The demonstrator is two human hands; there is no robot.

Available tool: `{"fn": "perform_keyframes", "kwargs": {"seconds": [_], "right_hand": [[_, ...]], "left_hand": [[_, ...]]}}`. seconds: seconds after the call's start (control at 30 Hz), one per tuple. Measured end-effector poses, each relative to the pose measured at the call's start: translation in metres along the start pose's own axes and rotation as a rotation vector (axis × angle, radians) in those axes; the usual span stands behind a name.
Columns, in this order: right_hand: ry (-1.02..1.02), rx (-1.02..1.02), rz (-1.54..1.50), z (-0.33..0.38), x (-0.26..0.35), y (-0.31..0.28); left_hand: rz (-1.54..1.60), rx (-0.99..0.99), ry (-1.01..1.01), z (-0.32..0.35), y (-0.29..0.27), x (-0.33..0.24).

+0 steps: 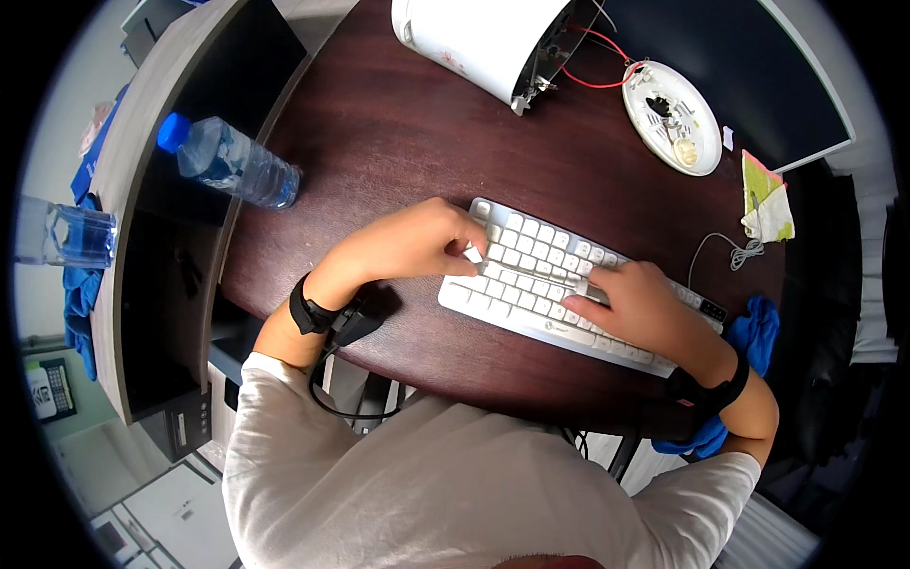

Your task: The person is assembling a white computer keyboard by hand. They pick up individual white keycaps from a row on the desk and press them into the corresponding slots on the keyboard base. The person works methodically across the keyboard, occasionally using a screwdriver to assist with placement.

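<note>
A white keyboard (512,316) lies slantwise on the dark brown table in front of me. At its left end my left hand (427,239) is closed, with a small white piece (473,254) that looks like a keycap between thumb and forefinger. A narrow pale strip (536,273) crosses the middle of the keys; whether it is loose or part of the keyboard is unclear. My right hand (635,302) rests over the right half of the keyboard, thumb and forefinger stretched apart close to the strip's right end. Its other fingers are mostly hidden.
A clear water bottle (242,166) with a blue cap leans at the left. Farther back are a white cylindrical housing (483,43) and a round white dish (697,142) with small parts, a red wire between them. A dark screen (749,66) stands behind; a grey cable (744,254) lies right.
</note>
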State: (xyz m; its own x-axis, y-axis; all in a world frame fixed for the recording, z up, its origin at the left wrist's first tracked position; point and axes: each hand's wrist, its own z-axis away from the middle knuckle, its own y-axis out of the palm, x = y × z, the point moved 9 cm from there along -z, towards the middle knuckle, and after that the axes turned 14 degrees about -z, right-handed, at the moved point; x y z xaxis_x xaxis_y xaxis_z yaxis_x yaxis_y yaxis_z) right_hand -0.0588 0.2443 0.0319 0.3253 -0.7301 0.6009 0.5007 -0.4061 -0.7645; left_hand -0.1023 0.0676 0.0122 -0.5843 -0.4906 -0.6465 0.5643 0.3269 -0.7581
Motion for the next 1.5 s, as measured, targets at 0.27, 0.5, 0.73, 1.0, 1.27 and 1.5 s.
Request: {"fn": "perform_keyframes", "kwargs": {"seconds": [0.27, 0.5, 0.73, 1.0, 1.27, 1.5], "right_hand": [[0.289, 0.153, -0.204, 0.009, -0.003, -0.016], [0.318, 0.257, -0.146, 0.005, 0.022, -0.026], [0.171, 0.43, 0.082, -0.013, 0.062, -0.025], [0.175, 0.498, 0.211, -0.02, 0.08, -0.018], [0.214, 0.258, -0.089, 0.011, 0.026, -0.01], [0.126, 0.185, -0.116, 0.016, 0.007, 0.0]], "left_hand": [[-0.061, -0.15, -0.107, 0.009, -0.037, 0.014], [-0.174, -0.168, -0.177, 0.017, -0.04, 0.042], [-0.157, -0.15, -0.208, 0.016, -0.038, 0.036], [-0.224, -0.183, -0.174, 0.017, -0.043, 0.027], [-0.22, -0.185, -0.208, 0.016, -0.042, 0.027], [-0.239, -0.154, -0.195, 0.015, -0.033, 0.035]]}}
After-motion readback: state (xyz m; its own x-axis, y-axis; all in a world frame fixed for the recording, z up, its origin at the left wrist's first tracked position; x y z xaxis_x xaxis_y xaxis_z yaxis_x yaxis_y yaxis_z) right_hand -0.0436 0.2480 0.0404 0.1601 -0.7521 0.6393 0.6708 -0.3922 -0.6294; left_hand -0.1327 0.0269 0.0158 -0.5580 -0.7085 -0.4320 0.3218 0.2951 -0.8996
